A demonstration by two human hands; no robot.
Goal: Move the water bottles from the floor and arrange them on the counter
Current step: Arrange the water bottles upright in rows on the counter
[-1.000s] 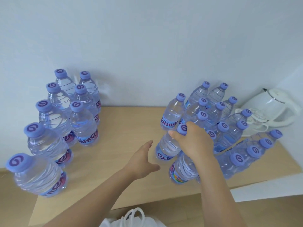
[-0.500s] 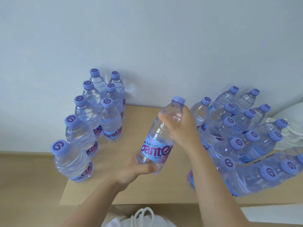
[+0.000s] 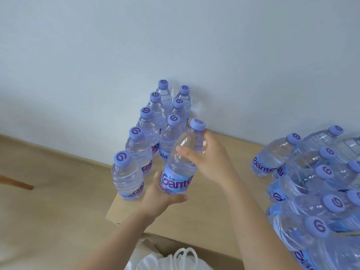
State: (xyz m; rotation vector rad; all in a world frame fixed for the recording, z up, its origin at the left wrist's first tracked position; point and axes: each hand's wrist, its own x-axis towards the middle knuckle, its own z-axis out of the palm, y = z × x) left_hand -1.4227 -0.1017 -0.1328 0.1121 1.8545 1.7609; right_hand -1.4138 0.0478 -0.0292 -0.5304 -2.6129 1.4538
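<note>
the counter (image 3: 220,217) runs along the wall, with a big crowd of bottles (image 3: 311,184) on the right and a tidy double row (image 3: 148,137) on the left. between them, one bottle (image 3: 180,164) is up off the surface, cap tipped up and to the right. the right hand (image 3: 212,158) curls round its shoulder, the left hand (image 3: 161,199) cups and grips its base. the open spot at the near end of the row's right column lies just left of the base, so i'd guess the left hand guides it down.
</note>
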